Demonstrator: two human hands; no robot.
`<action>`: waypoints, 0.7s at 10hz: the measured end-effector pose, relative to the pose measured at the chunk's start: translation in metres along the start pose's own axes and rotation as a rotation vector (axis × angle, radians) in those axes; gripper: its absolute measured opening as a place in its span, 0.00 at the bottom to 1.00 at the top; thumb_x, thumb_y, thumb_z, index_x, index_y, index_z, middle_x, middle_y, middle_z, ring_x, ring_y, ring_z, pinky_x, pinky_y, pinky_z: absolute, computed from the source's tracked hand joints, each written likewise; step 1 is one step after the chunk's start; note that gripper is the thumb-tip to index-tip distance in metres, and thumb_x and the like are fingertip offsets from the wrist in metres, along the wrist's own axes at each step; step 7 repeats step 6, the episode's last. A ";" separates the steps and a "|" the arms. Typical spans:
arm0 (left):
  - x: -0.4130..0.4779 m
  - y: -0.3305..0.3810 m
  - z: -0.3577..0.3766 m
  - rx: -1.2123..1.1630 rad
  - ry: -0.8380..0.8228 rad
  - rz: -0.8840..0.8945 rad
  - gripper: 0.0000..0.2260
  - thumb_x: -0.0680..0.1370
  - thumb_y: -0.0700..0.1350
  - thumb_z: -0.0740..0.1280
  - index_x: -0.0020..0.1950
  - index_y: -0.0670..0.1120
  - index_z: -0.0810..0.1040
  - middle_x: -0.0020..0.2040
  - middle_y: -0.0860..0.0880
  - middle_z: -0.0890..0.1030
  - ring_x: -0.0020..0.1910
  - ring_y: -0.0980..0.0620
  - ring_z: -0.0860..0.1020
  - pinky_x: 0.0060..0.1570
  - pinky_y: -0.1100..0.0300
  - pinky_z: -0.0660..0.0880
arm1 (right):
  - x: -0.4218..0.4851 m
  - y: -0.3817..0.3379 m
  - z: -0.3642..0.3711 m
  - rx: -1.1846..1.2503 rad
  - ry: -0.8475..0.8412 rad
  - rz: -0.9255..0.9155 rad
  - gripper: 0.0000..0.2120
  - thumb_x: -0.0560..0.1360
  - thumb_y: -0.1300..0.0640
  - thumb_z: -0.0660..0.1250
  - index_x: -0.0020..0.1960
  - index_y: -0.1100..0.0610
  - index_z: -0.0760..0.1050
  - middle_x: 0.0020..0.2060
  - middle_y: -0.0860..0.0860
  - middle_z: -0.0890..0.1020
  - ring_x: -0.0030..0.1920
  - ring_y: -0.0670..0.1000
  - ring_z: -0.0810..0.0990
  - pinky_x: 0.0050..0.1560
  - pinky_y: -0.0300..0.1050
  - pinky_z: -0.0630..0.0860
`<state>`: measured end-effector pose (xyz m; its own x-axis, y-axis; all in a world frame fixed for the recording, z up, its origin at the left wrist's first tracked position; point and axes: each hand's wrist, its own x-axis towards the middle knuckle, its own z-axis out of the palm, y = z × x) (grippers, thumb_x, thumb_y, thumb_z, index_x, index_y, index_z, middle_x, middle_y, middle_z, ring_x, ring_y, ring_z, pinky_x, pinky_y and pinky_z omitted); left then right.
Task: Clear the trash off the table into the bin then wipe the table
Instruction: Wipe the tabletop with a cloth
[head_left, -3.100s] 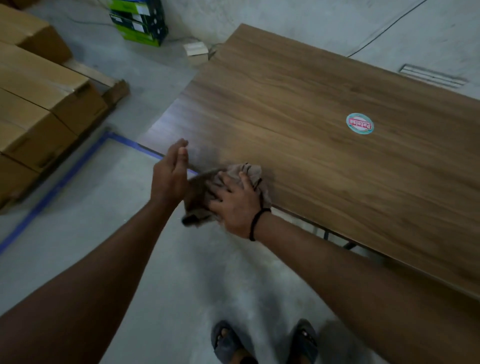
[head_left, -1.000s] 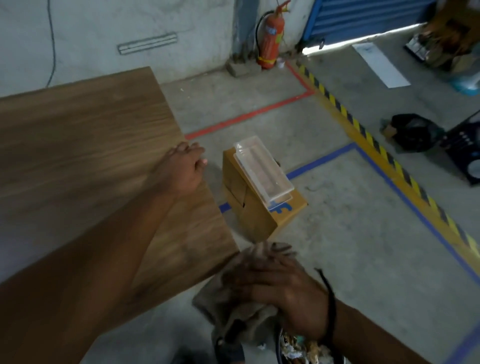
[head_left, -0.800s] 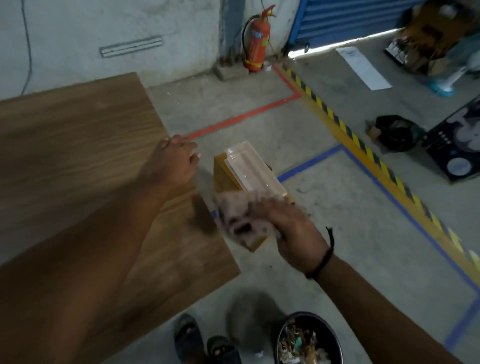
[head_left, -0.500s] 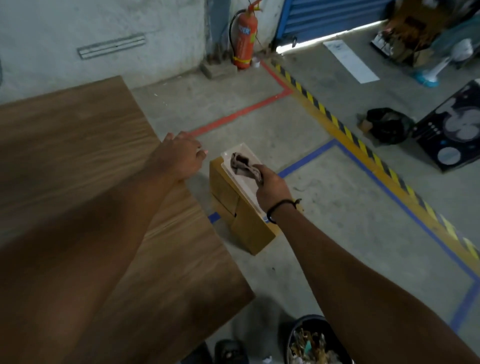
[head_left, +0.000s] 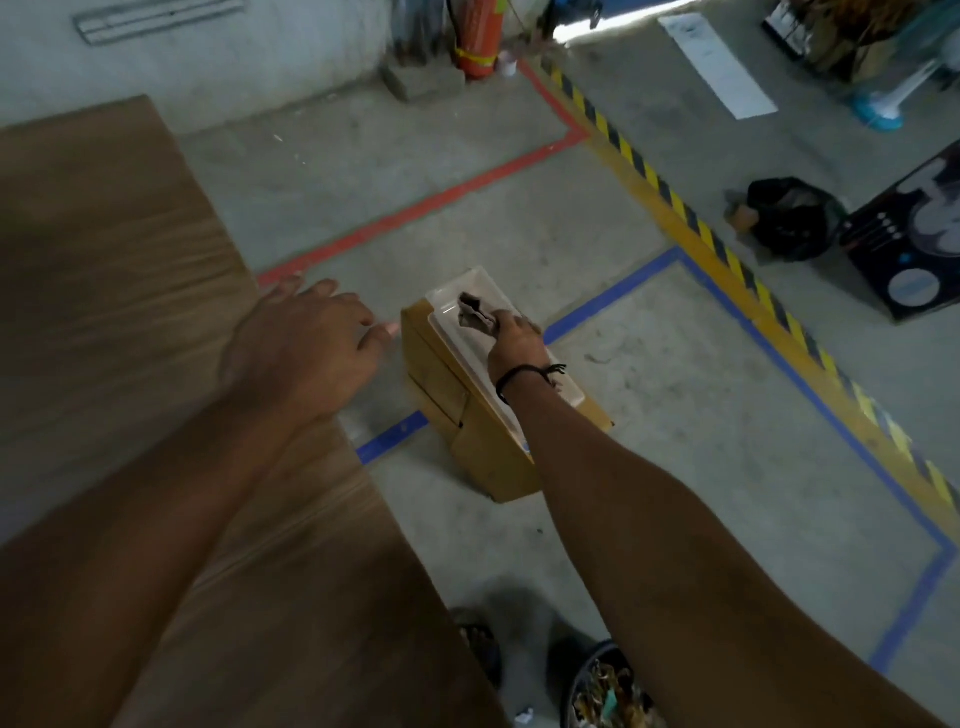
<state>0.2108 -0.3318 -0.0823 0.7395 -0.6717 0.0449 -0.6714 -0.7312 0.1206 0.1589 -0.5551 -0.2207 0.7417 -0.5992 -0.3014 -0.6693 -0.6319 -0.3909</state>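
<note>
I see my right hand (head_left: 511, 340) reaching out over a cardboard box (head_left: 483, 441) that stands on the floor just beside the worktop (head_left: 104, 260). Its grip is clamped on the cloth (head_left: 475, 319), a small bunched dark rag pinched at the fingertips. The cloth sits on or just above a clear plastic tray (head_left: 457, 338) lying on top of the box; I cannot tell whether it touches. A black cord circles that wrist.

My left hand (head_left: 301, 353) is at the worktop's right edge, palm down, fingers spread apart and holding nothing, fingertips passing the edge toward the box. I cannot tell whether the palm presses on the wood. The wood-grain top that I can see is bare.

The bin (head_left: 602, 691) is on the floor at the bottom of the view, near my foot (head_left: 480, 647), partly hidden under my right forearm, with mixed scraps of trash showing inside. A small white scrap (head_left: 524, 717) lies on the floor just left of it.

Farther off, red, blue and yellow-black tape lines cross the concrete, a red extinguisher (head_left: 475, 41) stands by the wall, and a black bag (head_left: 789, 218) lies at right
</note>
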 end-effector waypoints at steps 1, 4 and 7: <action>0.001 -0.005 0.009 -0.005 0.007 -0.026 0.18 0.79 0.56 0.58 0.57 0.47 0.80 0.61 0.46 0.79 0.65 0.46 0.72 0.68 0.50 0.63 | 0.019 0.006 0.016 -0.072 0.009 0.025 0.19 0.79 0.60 0.53 0.69 0.53 0.66 0.67 0.57 0.70 0.66 0.61 0.68 0.66 0.57 0.66; -0.002 -0.004 0.011 -0.071 0.048 -0.049 0.25 0.77 0.61 0.54 0.57 0.46 0.81 0.61 0.45 0.80 0.66 0.47 0.73 0.68 0.51 0.62 | 0.032 0.028 0.060 -0.034 -0.228 0.217 0.32 0.75 0.34 0.57 0.72 0.52 0.63 0.68 0.59 0.70 0.68 0.61 0.68 0.68 0.59 0.64; -0.001 -0.003 0.009 -0.121 0.032 -0.085 0.27 0.75 0.63 0.51 0.54 0.48 0.82 0.58 0.46 0.82 0.62 0.47 0.76 0.68 0.50 0.64 | 0.024 0.015 0.030 0.142 -0.226 0.173 0.30 0.77 0.41 0.61 0.70 0.59 0.64 0.63 0.59 0.75 0.62 0.61 0.74 0.62 0.55 0.70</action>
